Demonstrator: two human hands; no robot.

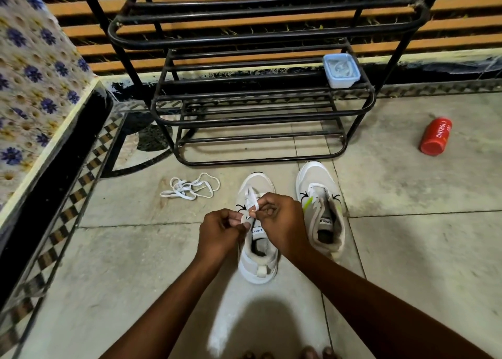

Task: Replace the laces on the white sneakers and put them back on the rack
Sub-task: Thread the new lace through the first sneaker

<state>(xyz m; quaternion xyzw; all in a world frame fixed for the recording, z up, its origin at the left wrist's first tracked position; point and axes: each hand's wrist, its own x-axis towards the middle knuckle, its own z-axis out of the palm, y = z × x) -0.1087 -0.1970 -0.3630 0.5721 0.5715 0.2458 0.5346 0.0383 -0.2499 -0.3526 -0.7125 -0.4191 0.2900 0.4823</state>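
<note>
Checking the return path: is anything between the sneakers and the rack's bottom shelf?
Nothing visible: bare floor separates both sneakers from the rack. The loose lace lies off left; the blue container sits on a higher shelf.

rack point(260, 109): far, on floor point(407, 250)
container point(341, 70): on rack shelf, right end
sneakers point(258, 231) point(322, 206): side by side, near of rack
loose lace point(190, 187): left of sneakers
can point(435, 136): far right, lying on floor
</note>
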